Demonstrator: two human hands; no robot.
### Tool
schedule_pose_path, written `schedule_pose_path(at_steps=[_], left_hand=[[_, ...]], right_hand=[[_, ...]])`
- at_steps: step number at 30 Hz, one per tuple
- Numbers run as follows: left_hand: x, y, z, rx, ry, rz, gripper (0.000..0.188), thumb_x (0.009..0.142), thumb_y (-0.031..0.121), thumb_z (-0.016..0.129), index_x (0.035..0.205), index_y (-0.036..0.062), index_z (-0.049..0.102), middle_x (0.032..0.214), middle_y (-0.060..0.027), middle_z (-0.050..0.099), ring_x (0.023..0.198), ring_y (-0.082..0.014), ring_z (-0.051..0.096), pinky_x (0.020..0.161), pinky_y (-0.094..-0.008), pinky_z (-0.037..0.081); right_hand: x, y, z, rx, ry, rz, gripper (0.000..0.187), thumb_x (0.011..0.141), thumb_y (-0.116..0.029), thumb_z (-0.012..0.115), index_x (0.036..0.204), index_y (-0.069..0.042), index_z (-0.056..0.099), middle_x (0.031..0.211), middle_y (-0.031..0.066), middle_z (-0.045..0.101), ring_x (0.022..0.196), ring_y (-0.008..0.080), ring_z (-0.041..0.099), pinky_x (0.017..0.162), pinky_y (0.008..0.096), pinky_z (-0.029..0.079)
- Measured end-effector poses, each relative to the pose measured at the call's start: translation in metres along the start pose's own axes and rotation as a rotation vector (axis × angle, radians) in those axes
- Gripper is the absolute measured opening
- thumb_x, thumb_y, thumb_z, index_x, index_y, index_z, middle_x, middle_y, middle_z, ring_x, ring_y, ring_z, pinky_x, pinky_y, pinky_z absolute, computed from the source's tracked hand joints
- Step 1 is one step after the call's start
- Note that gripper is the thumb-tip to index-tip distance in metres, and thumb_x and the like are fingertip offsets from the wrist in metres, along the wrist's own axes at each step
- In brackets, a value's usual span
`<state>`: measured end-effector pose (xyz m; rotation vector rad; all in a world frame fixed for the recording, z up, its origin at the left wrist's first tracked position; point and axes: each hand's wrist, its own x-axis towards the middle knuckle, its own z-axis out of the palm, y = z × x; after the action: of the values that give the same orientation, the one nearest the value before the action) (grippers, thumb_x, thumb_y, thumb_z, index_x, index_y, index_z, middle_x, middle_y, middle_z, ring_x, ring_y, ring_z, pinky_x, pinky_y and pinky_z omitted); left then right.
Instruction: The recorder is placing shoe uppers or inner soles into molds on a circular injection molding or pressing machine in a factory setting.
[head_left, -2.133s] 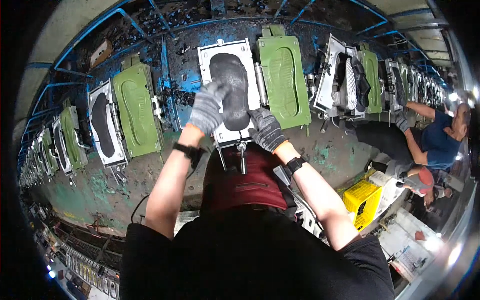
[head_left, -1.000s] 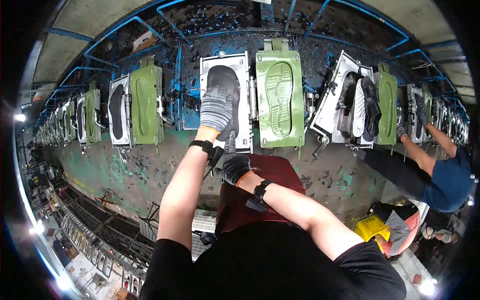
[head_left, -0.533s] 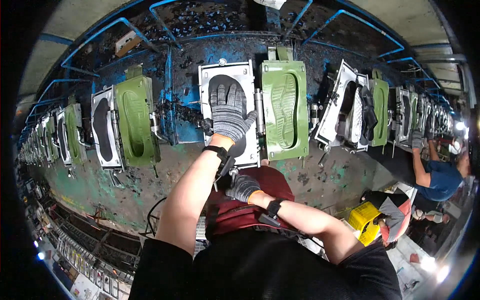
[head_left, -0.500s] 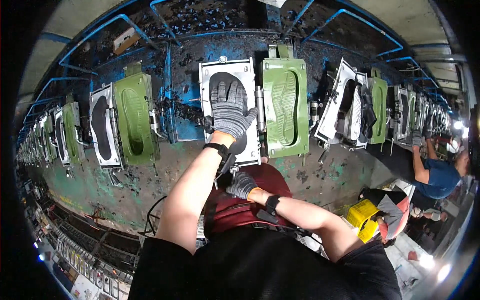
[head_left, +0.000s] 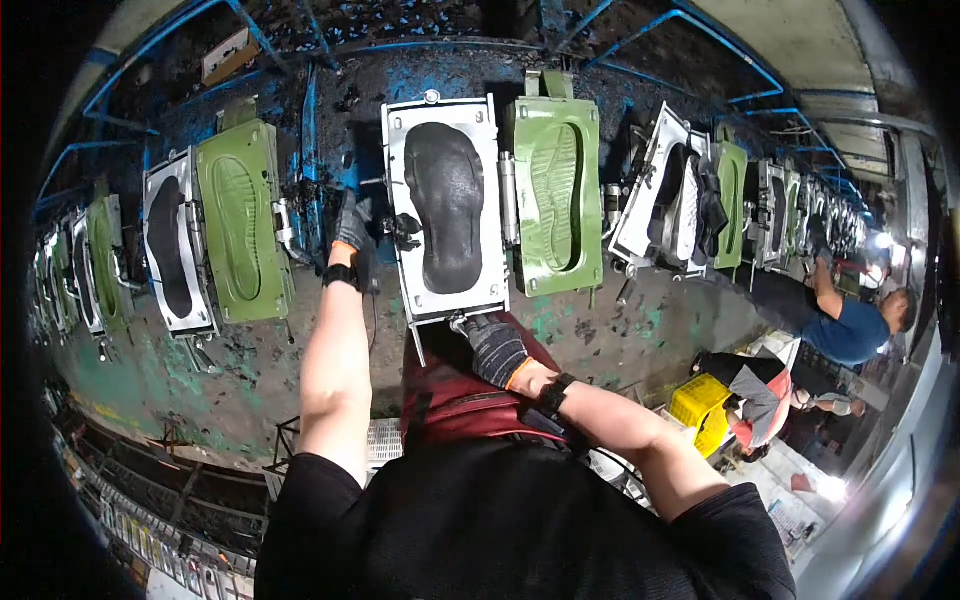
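In front of me lies a silver mould plate carrying a dark shoe-sole-shaped form. A green mould half with a ribbed sole cavity is hinged along its right side. My left hand, in a grey knit glove, is off the form, beside the plate's left edge, fingers stretched away from me; nothing shows in it. At the plate's near edge my gloved right hand curls round a small metal handle, its fingers partly hidden. Both wrists wear black bands.
More opened moulds line both sides, including a green mould half at left. On the right, a tilted mould holds a black-and-white shoe part. Blue rails run behind. Co-workers and a yellow crate are at right.
My left hand has lifted off the dark form and moved left beside the plate, uncovering the form. My right hand stays near the plate's near edge. The moulds have shifted slightly up and left in view.
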<state>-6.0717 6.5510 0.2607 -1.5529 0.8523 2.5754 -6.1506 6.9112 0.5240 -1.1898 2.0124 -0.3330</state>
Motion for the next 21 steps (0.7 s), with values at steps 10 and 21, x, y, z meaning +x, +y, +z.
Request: schedule_pose_path(at_steps=[10, 21], left_hand=[[-0.153, -0.070, 0.119, 1.231, 0.546, 1.146, 0.047, 0.104, 0.036, 0.056, 0.130, -0.0024, 0.064, 0.133, -0.0238, 0.063, 0.123, -0.0368, 0.059, 0.106, -0.0463, 0.046], [-0.198, -0.171, 0.638, 1.413, -0.578, 1.298, 0.024, 0.089, 0.014, 0.061, 0.108, 0.0035, 0.072, 0.108, -0.0146, 0.070, 0.099, -0.0345, 0.066, 0.089, -0.0472, 0.053]], right_hand=[[0.006, 0.102, -0.007, 0.233, 0.034, -0.253, 0.033, 0.078, -0.025, 0.071, 0.109, -0.014, 0.076, 0.096, 0.0164, 0.075, 0.092, 0.0384, 0.071, 0.081, 0.0473, 0.057], [-0.217, 0.328, -0.193, 0.809, 1.228, 0.682, 0.018, 0.091, -0.018, 0.071, 0.091, -0.001, 0.078, 0.084, 0.0150, 0.077, 0.070, 0.0257, 0.072, 0.069, 0.0385, 0.055]])
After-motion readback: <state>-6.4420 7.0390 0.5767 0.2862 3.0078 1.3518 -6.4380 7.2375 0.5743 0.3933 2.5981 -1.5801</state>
